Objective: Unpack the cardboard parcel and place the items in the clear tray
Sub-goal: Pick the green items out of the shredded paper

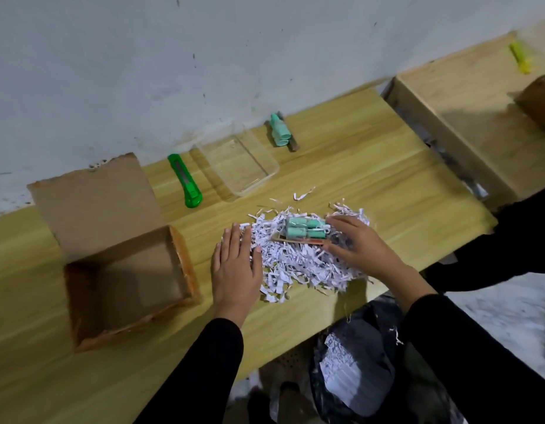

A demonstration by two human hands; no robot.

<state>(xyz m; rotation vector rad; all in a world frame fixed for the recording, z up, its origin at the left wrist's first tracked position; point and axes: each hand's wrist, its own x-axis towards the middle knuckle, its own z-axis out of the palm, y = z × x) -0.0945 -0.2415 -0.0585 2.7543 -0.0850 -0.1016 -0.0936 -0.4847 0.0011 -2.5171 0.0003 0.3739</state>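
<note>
Resting flat and spread, the left hand (236, 264) presses palm-down on the nine o'clock edge of a heap of shredded white paper (298, 255) on the wooden table (387, 191). The right hand (355, 244) lies at the heap's three o'clock side, fingers open and curved around the end of a pack of mint-green tubes (303, 229) that sits on top of the shreds at about twelve o'clock of the pile; whether it actually grips the pack I cannot tell. At nine o'clock from the left hand stands the cardboard parcel (127, 270), open, its flap raised toward the wall, its inside bare as far as can be seen. At twelve o'clock from the heap, well apart from it, lies the clear tray (237, 165). A green box cutter (185, 182) lies just beside the tray at its nine o'clock, and a second mint-green pack (279, 130) lies near the tray's one o'clock corner, close to the wall.
</note>
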